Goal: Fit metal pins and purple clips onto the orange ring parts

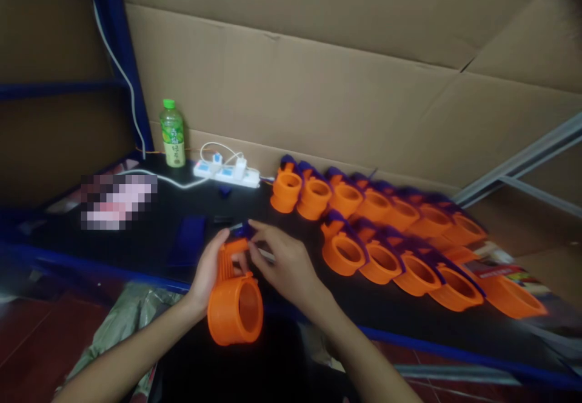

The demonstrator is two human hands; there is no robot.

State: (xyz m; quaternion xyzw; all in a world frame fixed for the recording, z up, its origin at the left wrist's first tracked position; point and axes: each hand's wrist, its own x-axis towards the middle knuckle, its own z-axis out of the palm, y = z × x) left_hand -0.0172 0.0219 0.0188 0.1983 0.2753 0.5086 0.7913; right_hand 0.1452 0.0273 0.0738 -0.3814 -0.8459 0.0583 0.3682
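My left hand (207, 273) grips an orange plastic ring-shaped part (235, 307) by its upright handle, holding it over the front edge of the black table (150, 239). My right hand (284, 263) pinches a small blue piece (243, 229) at the top of that handle. Two rows of finished orange parts with blue pieces (386, 239) lie on the table to the right, beyond my right hand.
A green-capped drink bottle (172, 133) stands at the back left beside a white power strip (226, 173) with cables. A dark blue flat object (188, 239) lies near my left hand. Cardboard walls (318, 76) close off the back. A plastic bag (122, 318) hangs below the table edge.
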